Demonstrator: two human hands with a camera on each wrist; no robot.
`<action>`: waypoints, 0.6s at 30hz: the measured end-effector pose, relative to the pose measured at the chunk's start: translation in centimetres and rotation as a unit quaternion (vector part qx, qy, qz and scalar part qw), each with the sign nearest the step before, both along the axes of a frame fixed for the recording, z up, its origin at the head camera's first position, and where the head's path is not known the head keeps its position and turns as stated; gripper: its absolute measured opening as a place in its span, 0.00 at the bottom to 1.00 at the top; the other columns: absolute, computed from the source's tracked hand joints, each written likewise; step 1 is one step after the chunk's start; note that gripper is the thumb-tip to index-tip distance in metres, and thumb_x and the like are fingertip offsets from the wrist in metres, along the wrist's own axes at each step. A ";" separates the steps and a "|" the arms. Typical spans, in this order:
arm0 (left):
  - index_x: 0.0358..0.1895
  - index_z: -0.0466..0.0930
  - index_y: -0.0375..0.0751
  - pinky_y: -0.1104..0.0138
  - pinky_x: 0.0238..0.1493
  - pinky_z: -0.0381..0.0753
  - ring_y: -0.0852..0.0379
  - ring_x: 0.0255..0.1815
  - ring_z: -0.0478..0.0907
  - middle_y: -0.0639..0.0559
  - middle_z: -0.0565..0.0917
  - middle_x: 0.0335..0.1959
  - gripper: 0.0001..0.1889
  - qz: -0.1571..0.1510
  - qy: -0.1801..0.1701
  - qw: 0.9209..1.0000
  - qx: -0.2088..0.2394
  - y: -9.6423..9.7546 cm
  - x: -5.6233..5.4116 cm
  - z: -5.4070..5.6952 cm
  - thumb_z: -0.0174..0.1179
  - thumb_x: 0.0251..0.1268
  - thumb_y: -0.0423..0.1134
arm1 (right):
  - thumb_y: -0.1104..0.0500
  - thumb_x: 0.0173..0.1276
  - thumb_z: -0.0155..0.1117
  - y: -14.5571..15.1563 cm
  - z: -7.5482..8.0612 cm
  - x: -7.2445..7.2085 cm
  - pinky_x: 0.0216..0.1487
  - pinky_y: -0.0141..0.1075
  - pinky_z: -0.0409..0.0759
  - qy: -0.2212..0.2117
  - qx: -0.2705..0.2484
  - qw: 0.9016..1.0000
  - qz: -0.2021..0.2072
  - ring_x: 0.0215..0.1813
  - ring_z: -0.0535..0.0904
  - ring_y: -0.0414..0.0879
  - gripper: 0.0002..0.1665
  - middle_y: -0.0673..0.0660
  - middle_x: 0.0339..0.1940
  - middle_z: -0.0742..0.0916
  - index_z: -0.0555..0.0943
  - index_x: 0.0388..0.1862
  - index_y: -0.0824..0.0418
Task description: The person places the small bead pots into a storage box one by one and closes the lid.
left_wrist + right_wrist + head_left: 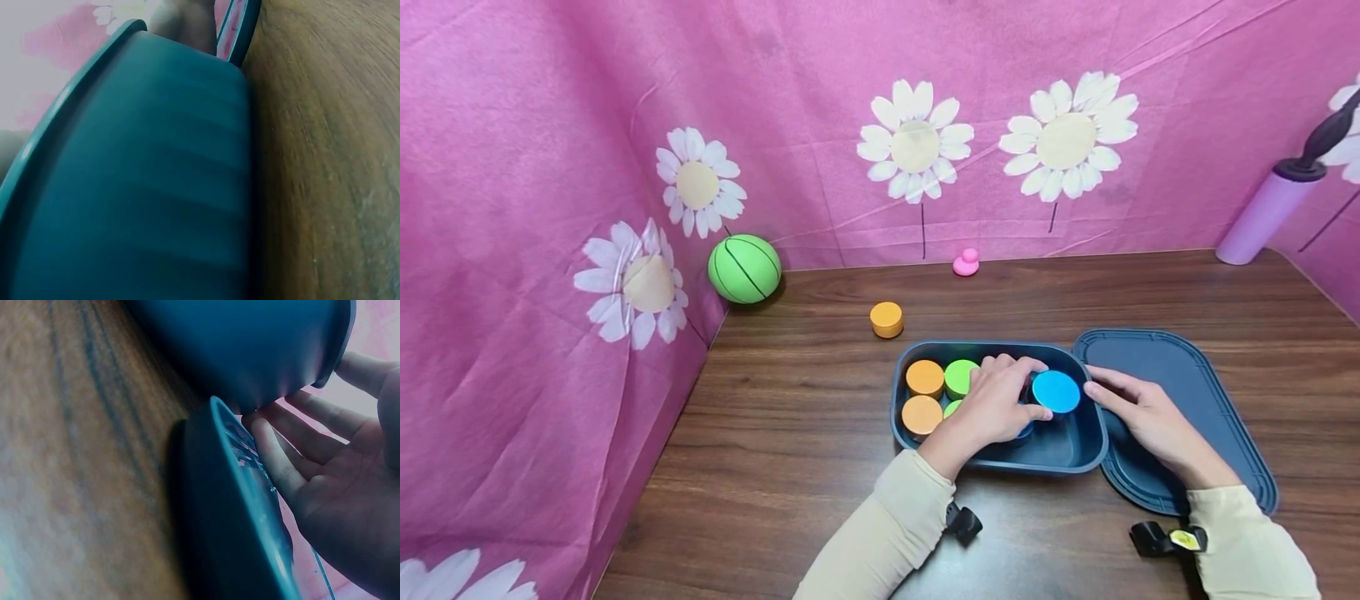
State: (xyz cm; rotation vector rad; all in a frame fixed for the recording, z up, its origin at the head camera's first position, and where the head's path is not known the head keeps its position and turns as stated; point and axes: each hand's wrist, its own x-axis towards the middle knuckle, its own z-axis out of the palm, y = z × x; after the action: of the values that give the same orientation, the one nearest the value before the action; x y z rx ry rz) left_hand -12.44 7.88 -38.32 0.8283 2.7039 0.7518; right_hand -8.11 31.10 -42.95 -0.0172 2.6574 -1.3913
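Note:
My left hand (997, 400) reaches into a dark blue lunch box (1078, 458) and holds a short bright blue cylinder (1056, 392) between thumb and index finger, near the box's right end. Two orange cylinders (922, 414) sit at the left end of the box. Beside them are green cylinders (961, 377), partly covered by this hand. Under its thumb shows the edge of another blue piece. My right hand (1150, 412) touches the box's right end, thumb at the rim and mostly straight fingers against the outer wall (262, 356).
The dark blue lid (1180, 383) lies right of the box, under my right hand. Behind the box stands a lone orange cylinder (887, 320). Farther back are a green ball (744, 268), a small pink duck-like toy (966, 262) and a purple hand pump (1270, 212) against the flowered cloth.

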 end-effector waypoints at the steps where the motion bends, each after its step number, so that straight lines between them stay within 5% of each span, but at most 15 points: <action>1: 0.67 0.75 0.58 0.72 0.47 0.64 0.63 0.47 0.64 0.59 0.77 0.46 0.30 0.004 0.001 1.000 -0.003 0.0 0.0 -0.1 0.69 0.61 0.53 | 0.45 0.82 0.48 0.0 0.0 0.0 0.63 0.72 0.66 0.000 0.001 1.000 0.000 0.71 0.65 0.70 0.37 0.75 0.74 0.70 0.62 0.77 0.69; 10: 0.67 0.76 0.62 0.71 0.49 0.66 0.63 0.50 0.63 0.57 0.78 0.51 0.30 0.025 0.009 0.999 -0.027 0.3 0.2 -0.5 0.70 0.60 0.54 | 0.44 0.82 0.48 -0.2 0.2 -0.1 0.64 0.72 0.65 -0.006 0.001 1.000 0.002 0.71 0.64 0.72 0.38 0.76 0.74 0.69 0.61 0.77 0.70; 18: 0.65 0.78 0.62 0.72 0.46 0.65 0.61 0.51 0.62 0.57 0.76 0.49 0.30 0.038 0.061 0.995 -0.074 1.0 0.6 -0.7 0.71 0.57 0.57 | 0.44 0.81 0.48 -0.1 0.0 -0.1 0.64 0.72 0.65 -0.005 0.005 1.000 -0.002 0.72 0.64 0.71 0.38 0.75 0.74 0.69 0.62 0.77 0.69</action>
State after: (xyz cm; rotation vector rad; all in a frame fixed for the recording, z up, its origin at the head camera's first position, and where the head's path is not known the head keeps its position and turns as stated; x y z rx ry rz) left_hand -11.86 8.89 -39.07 0.7643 2.8717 0.5238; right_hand -8.17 31.02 -42.94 -0.0050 2.6576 -1.3766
